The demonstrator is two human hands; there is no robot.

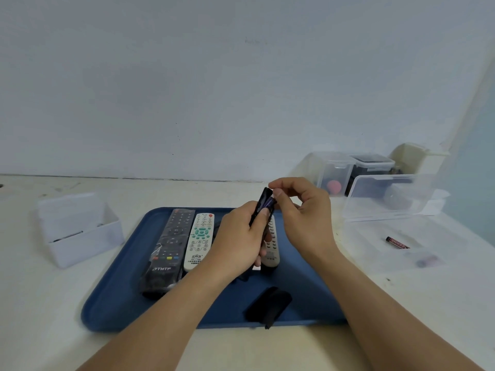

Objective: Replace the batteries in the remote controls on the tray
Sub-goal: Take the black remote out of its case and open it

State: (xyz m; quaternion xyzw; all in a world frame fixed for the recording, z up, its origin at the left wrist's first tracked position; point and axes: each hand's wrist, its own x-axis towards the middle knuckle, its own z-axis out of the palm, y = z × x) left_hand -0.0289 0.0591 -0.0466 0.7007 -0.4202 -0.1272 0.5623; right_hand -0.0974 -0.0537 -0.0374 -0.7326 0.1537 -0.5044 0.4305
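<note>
Hands meet above the blue tray (120, 298): the left hand (238, 242) grips a black remote (263, 203) tilted upright, while the right hand (302, 210) pinches a battery (268, 202) at its open compartment. 3 remotes and a black battery cover (267, 306) lie on the tray; 1 loose battery (397, 242) rests on the tabletop (267, 349).

Bare tray (308, 285) right; black cover (267, 306) front.

Four remotes (171, 250), one tray (112, 295), one loose battery (397, 242), one black cover (269, 306), five plastic boxes (77, 231).
</note>
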